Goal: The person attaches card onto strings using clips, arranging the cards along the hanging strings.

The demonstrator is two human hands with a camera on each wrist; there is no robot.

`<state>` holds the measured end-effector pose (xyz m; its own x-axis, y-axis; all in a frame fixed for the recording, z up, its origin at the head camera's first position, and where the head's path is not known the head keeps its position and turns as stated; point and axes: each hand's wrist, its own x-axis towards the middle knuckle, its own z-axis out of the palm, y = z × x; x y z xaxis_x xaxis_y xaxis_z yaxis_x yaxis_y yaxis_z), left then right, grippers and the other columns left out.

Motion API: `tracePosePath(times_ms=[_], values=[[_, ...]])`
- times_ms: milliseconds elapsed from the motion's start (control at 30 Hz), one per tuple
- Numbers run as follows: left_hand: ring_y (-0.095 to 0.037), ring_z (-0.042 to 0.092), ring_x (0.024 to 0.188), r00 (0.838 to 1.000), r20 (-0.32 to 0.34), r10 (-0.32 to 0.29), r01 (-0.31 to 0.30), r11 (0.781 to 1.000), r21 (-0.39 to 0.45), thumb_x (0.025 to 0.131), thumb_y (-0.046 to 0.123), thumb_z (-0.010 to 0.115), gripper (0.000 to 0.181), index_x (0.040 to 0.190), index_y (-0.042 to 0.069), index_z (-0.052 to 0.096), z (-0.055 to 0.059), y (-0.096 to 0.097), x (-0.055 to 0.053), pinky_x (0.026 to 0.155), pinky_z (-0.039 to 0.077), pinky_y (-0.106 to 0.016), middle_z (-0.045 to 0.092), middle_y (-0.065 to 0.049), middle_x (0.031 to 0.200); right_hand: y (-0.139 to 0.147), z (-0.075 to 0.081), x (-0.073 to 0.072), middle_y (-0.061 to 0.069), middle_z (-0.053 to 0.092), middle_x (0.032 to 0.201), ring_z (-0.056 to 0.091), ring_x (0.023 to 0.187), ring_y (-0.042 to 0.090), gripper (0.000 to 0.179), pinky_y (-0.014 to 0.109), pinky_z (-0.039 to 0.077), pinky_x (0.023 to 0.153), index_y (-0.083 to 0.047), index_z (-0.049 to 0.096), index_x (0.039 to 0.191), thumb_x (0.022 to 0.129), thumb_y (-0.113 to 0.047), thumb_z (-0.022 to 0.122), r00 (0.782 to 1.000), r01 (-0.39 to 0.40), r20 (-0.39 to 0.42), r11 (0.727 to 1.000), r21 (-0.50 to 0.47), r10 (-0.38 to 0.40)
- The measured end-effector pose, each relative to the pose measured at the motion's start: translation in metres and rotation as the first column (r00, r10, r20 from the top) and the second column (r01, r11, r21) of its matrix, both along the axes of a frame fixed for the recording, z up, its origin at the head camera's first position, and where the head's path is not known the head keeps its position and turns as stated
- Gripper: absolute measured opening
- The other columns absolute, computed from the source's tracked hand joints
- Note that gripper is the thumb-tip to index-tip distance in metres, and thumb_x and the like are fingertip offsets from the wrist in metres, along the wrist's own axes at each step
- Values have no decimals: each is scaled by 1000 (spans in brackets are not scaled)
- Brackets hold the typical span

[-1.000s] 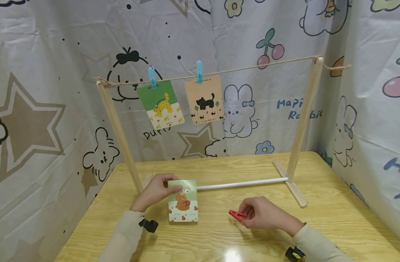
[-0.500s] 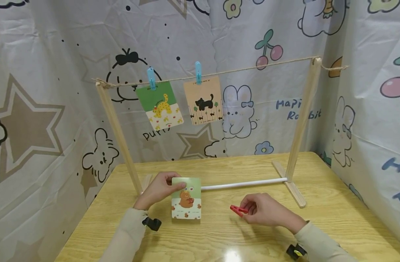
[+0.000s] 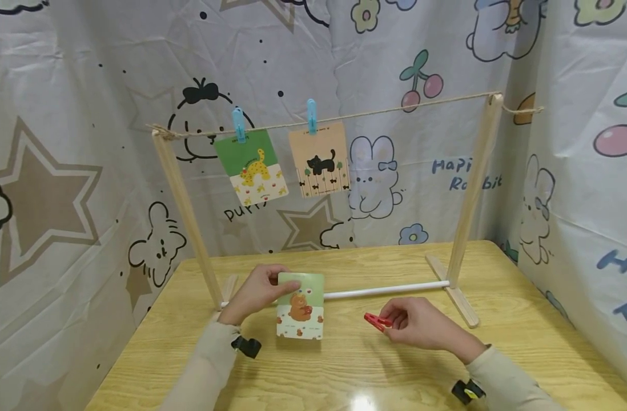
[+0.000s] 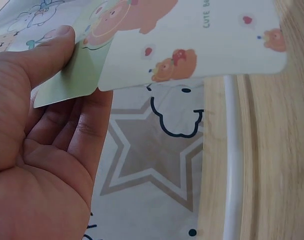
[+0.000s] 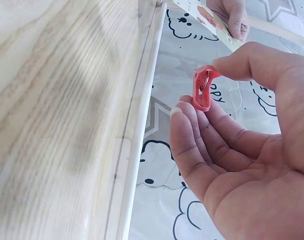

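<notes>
My left hand [image 3: 258,292] pinches a green and white bear card [image 3: 300,308] by its upper left part, thumb in front and fingers behind. In the left wrist view the card [image 4: 192,45] spreads out past the thumb. To the right, my right hand [image 3: 421,322] holds a red clothespin [image 3: 377,321] between thumb and fingers, above the table. The right wrist view shows the clothespin [image 5: 202,90] with its metal spring. Up on a twine line [image 3: 396,107] hang a green leopard card [image 3: 257,171] and a peach black-cat card [image 3: 321,165], each under a blue clothespin [image 3: 312,117].
The twine runs between two wooden posts [image 3: 475,188], standing on feet on the wooden table [image 3: 385,377]. A white rod [image 3: 385,290] joins the posts low down, behind the hands. A printed cloth [image 3: 396,34] hangs behind and beside the table.
The left hand has moved right and slightly up in the head view with the bear card. My right hand, still holding the red clothespin, has shifted a little up and right.
</notes>
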<state>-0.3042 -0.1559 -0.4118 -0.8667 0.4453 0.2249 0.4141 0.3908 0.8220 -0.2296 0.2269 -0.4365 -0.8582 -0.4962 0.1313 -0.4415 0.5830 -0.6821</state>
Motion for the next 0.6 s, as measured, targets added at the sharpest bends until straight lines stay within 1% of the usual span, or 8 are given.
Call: tracePosePath(times_ms=[100,233,267,500,600], values=[[-10,46,61,1000,-5,9,-9,1000,7,93,34,79,19,97,16,76,2,3,0,58,39,-25,66,0,76,1,2,0,-6,68,87,64,77,8,18,25,56,68,-14,71,101,86,-16,81,1000,7,-7,1000,2,-7],[-10,40,57,1000,-28,14,-13,1000,23,93,31,80,17,93,15,75,5,9,0,56,36,-24,58,-1,68,2,7,0,-7,68,87,64,78,8,18,25,56,69,-14,72,102,86,-15,81,1000,10,-21,1000,13,-9],[-9,40,56,999,-32,10,-9,1000,30,93,30,80,16,93,14,75,5,10,0,56,36,-24,57,-1,67,2,8,0,-7,68,87,64,78,7,18,25,56,69,-14,72,102,86,-15,80,1000,11,-26,1000,17,-11],[-10,39,57,999,-53,1,1,999,38,92,33,80,19,91,14,75,10,21,0,58,36,-25,53,-1,66,7,22,-1,-8,67,87,63,76,6,18,25,56,68,-13,72,105,89,-18,80,998,40,-56,999,23,-39],[-11,40,58,999,-52,-7,9,999,52,92,34,80,19,91,16,75,12,24,-1,59,37,-26,56,-1,67,9,30,-1,-8,67,86,63,75,7,18,26,56,68,-13,72,106,89,-18,78,995,59,-78,998,21,-57]])
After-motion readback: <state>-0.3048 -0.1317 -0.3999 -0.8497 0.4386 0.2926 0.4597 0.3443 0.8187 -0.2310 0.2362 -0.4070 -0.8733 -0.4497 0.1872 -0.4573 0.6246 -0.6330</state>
